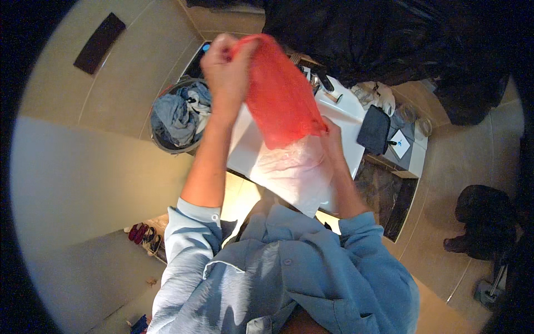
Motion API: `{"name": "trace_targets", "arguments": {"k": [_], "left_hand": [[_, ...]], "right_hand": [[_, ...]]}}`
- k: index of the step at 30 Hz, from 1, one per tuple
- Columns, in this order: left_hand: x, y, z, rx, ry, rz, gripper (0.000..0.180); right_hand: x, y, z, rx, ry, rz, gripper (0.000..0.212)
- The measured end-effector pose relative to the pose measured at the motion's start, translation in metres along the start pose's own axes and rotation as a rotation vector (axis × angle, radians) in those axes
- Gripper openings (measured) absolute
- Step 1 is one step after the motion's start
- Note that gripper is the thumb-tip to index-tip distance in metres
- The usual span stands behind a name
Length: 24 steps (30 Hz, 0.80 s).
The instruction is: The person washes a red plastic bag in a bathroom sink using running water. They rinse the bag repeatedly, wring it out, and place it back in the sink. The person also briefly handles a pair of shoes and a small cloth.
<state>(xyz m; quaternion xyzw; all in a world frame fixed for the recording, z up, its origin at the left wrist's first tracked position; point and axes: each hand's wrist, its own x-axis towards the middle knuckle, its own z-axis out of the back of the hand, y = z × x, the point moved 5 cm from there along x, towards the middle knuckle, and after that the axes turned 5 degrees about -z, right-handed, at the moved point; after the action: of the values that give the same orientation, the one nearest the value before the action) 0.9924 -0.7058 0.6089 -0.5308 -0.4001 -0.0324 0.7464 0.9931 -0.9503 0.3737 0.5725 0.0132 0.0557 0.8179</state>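
A thin red plastic bag (283, 92) is stretched between my hands over a white sink (239, 147). Up at its top left corner, my left hand (227, 78) is closed on the bag's edge. My right hand (332, 136) pinches it lower down, at the bottom right corner. Below the red bag hangs a pale, see-through plastic bag (295, 172), close against my right hand. Whether the two bags are joined, or my right hand grips both, I cannot tell. Behind the red bag, part of the sink is hidden.
A round basket (167, 147) of crumpled clothes stands left of the sink. At the sink's back is a tap (328, 89). To the right lie a dark cloth-like pouch (374, 129), a white card (399, 143) and glass jars (405, 114). Several shoes (146, 236) sit at lower left.
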Motion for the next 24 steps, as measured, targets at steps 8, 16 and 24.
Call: {"name": "trace_targets", "arguments": {"k": [8, 16, 24], "left_hand": [[-0.056, 0.121, 0.101, 0.173, -0.359, 0.340, 0.032], [-0.070, 0.125, 0.090, -0.178, -0.287, 0.642, 0.032], [-0.144, 0.171, 0.107, -0.026, -0.083, 0.785, 0.057]], "right_hand": [[0.038, -0.018, 0.073, -0.108, -0.311, -0.028, 0.014], [-0.009, -0.016, -0.076, -0.182, 0.203, 0.166, 0.013], [-0.030, 0.037, -0.182, -0.503, 0.268, 0.091, 0.037]]}}
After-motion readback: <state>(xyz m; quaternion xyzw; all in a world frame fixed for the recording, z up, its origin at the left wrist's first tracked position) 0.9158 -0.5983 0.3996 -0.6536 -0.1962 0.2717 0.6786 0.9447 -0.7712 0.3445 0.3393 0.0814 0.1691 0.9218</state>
